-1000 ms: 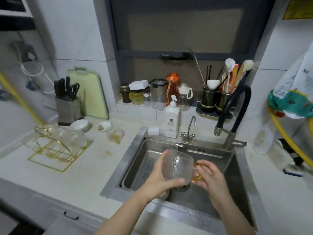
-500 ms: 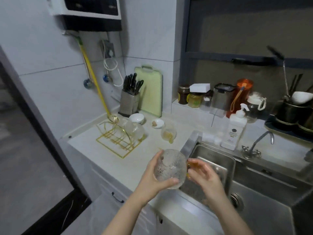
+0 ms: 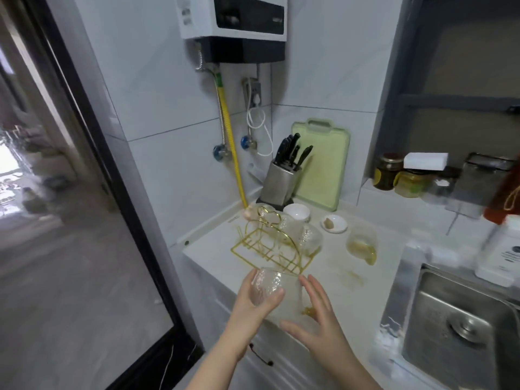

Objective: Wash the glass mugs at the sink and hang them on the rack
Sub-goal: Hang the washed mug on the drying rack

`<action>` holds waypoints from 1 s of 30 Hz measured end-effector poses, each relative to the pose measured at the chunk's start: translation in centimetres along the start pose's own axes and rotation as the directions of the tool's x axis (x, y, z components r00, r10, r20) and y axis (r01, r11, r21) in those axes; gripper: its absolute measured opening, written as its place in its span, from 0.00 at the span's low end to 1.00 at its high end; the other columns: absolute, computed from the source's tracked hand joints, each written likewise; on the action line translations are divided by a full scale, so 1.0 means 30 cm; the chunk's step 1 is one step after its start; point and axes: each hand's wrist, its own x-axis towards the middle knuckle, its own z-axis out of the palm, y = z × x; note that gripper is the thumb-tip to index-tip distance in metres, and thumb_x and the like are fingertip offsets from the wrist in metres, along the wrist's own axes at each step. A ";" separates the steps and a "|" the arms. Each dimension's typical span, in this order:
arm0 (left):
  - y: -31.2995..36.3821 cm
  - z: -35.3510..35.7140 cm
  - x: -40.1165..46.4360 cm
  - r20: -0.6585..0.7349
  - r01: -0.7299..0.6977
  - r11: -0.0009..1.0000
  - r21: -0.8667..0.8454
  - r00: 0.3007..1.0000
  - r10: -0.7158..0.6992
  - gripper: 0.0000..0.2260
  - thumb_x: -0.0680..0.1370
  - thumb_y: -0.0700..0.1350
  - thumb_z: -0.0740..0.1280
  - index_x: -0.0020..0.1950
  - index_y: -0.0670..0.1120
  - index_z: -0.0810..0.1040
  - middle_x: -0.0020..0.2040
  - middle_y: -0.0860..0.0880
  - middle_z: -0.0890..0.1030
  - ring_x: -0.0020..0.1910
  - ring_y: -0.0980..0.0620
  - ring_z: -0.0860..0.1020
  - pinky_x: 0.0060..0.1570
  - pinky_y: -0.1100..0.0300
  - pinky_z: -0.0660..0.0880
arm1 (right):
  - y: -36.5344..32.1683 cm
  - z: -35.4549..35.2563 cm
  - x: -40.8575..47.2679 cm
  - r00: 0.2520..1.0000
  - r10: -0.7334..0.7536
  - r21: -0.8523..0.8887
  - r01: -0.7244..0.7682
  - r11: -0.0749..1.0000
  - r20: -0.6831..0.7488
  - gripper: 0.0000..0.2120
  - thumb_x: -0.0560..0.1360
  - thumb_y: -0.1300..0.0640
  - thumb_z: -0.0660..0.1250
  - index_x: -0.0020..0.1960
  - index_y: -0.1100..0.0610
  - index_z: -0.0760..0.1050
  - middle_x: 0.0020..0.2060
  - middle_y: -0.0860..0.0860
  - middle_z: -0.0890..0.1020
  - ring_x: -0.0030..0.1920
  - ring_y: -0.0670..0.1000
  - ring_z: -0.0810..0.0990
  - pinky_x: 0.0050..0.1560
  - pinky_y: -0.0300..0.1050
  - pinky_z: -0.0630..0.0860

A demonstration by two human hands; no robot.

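I hold a clear textured glass mug (image 3: 267,288) over the counter's front edge, just in front of the gold wire rack (image 3: 267,249). My left hand (image 3: 253,302) grips the mug's body from the left. Beside the mug's amber handle (image 3: 308,311) is my right hand (image 3: 320,316), fingers spread and straight; whether it touches the mug I cannot tell. Two glass mugs (image 3: 306,235) hang on the rack's far side. Another glass mug (image 3: 361,244) with an amber handle stands on the counter to the right of the rack.
The steel sink (image 3: 416,305) lies at the lower right, with a white soap bottle (image 3: 503,254) behind it. Behind the rack stand a knife block (image 3: 281,181), a green cutting board (image 3: 326,164) and two small white bowls (image 3: 297,212). A glass door (image 3: 84,220) fills the left.
Both hands carried the mug left from above the sink to the counter in front of the rack. My right hand's fingers have spread away from the handle. My view swung left.
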 end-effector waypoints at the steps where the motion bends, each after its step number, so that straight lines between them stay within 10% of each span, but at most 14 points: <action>1: -0.001 -0.050 0.013 -0.008 -0.003 1.000 -0.004 1.000 0.003 0.45 0.63 0.64 0.76 0.74 0.58 0.60 0.69 0.58 0.65 0.68 0.61 0.64 0.69 0.58 0.62 | -0.011 0.040 0.029 1.000 0.023 0.046 -0.024 0.999 0.007 0.39 0.67 0.46 0.75 0.67 0.32 0.55 0.69 0.29 0.52 0.68 0.26 0.51 0.55 0.17 0.61; 5: 0.005 -0.201 0.078 -0.092 0.043 0.999 0.016 0.995 -0.042 0.41 0.57 0.67 0.75 0.68 0.62 0.67 0.67 0.57 0.69 0.64 0.62 0.69 0.70 0.48 0.66 | -0.025 0.167 0.135 0.988 0.147 0.244 -0.154 0.957 0.047 0.40 0.60 0.41 0.75 0.68 0.35 0.60 0.66 0.34 0.67 0.64 0.32 0.69 0.64 0.36 0.71; 12: -0.006 -0.320 0.280 -0.186 0.059 0.998 -0.022 0.981 -0.062 0.37 0.56 0.64 0.79 0.63 0.66 0.71 0.69 0.51 0.71 0.67 0.50 0.72 0.66 0.49 0.71 | 0.022 0.347 0.355 0.973 0.205 0.349 -0.231 0.908 0.109 0.45 0.61 0.37 0.71 0.74 0.42 0.56 0.71 0.39 0.65 0.71 0.38 0.62 0.73 0.52 0.63; 20: -0.001 -0.397 0.650 -0.360 0.108 0.979 0.174 0.932 -0.039 0.39 0.58 0.59 0.79 0.65 0.53 0.67 0.64 0.50 0.71 0.62 0.50 0.73 0.63 0.52 0.73 | 0.124 0.492 0.680 0.935 0.292 0.573 -0.356 0.739 0.204 0.20 0.74 0.61 0.70 0.61 0.45 0.70 0.57 0.43 0.79 0.54 0.34 0.79 0.48 0.34 0.77; 25: -0.020 -0.422 0.818 -0.329 0.133 0.927 0.352 0.944 -0.011 0.35 0.65 0.53 0.79 0.68 0.51 0.67 0.62 0.53 0.67 0.61 0.53 0.70 0.58 0.59 0.70 | 0.179 0.548 0.785 0.860 0.436 0.668 -0.490 0.560 0.266 0.32 0.78 0.53 0.62 0.76 0.45 0.48 0.70 0.50 0.67 0.69 0.49 0.68 0.70 0.51 0.65; 30: -0.059 -0.462 0.909 -0.229 0.197 0.877 0.438 0.968 -0.103 0.37 0.67 0.58 0.76 0.71 0.50 0.65 0.65 0.52 0.66 0.65 0.52 0.68 0.67 0.54 0.69 | 0.220 0.596 0.874 0.794 0.550 0.665 -0.559 0.495 0.258 0.34 0.79 0.51 0.60 0.77 0.51 0.44 0.66 0.51 0.68 0.70 0.54 0.68 0.66 0.49 0.68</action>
